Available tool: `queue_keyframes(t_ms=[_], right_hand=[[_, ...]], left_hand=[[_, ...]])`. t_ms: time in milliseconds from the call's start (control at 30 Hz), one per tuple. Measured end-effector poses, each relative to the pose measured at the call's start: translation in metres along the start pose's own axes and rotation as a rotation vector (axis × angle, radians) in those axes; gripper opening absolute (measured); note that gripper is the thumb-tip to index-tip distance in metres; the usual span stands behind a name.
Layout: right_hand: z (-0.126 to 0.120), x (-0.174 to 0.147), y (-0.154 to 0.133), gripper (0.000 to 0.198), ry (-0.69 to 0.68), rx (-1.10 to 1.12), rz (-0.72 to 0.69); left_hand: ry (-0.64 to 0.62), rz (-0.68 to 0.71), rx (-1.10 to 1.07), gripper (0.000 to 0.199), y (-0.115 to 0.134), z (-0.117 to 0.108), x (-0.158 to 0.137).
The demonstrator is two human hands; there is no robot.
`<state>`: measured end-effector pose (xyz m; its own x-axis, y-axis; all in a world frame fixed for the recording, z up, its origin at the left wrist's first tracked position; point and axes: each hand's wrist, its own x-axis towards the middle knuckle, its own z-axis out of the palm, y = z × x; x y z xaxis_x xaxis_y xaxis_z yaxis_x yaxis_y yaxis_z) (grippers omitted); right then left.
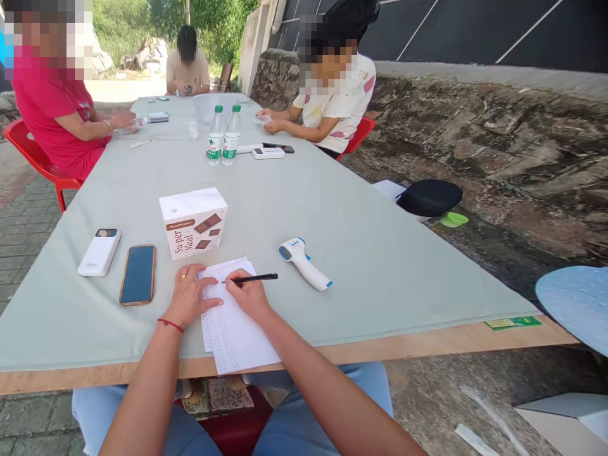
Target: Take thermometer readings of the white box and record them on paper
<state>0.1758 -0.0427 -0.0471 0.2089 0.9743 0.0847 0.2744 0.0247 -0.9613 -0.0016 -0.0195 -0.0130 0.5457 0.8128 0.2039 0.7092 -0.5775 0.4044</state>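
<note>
My right hand (249,296) grips a black pen (256,277), its tip on the upper part of a white sheet of paper (240,339). Rows of small handwriting run down the paper's left side, too small to read. On the left edge of the sheets lies my left hand (190,296), fingers spread, holding them flat. Just beyond the paper stands a white "Super Meal" box (194,225). A white and blue infrared thermometer (304,263) rests to the right. Left of my left hand lie a smartphone in a brown case (137,275) and a white power bank (99,252).
Two water bottles (223,139) with green caps stand mid-table, near a clear plastic tub (206,109) and another white power bank (268,153). Three people sit around the far part of the cloth-covered table (380,278), handling small items. A stone wall (475,158) runs along the right.
</note>
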Motion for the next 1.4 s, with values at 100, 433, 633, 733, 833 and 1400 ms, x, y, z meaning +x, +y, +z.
queue_keyframes(t_ms=[100, 433, 633, 733, 833, 1400], right_hand=[[-0.0005, 0.0008, -0.0002, 0.011, 0.03, 0.001, 0.011], [0.0002, 0.0008, 0.0015, 0.009, 0.01, -0.029, 0.028], [-0.0007, 0.0006, 0.0004, 0.009, -0.006, -0.029, 0.031], [-0.0007, 0.0004, -0.0003, 0.008, 0.001, -0.032, 0.033], [-0.0009, 0.0004, -0.0015, 0.009, 0.013, -0.027, 0.034], [-0.0009, 0.0003, -0.0036, 0.013, 0.054, 0.011, 0.065]], left_hand=[[0.0, -0.001, -0.002, 0.04, 0.0, -0.0002, -0.0001], [-0.004, 0.002, 0.019, 0.041, 0.0009, -0.001, -0.0001], [-0.008, 0.001, 0.008, 0.039, 0.001, -0.0012, -0.0003], [-0.006, -0.004, 0.009, 0.04, 0.0011, -0.0009, -0.0001], [-0.002, 0.0, 0.009, 0.04, 0.0009, -0.0006, -0.0002], [0.035, 0.026, -0.017, 0.039, -0.0016, 0.0022, -0.0009]])
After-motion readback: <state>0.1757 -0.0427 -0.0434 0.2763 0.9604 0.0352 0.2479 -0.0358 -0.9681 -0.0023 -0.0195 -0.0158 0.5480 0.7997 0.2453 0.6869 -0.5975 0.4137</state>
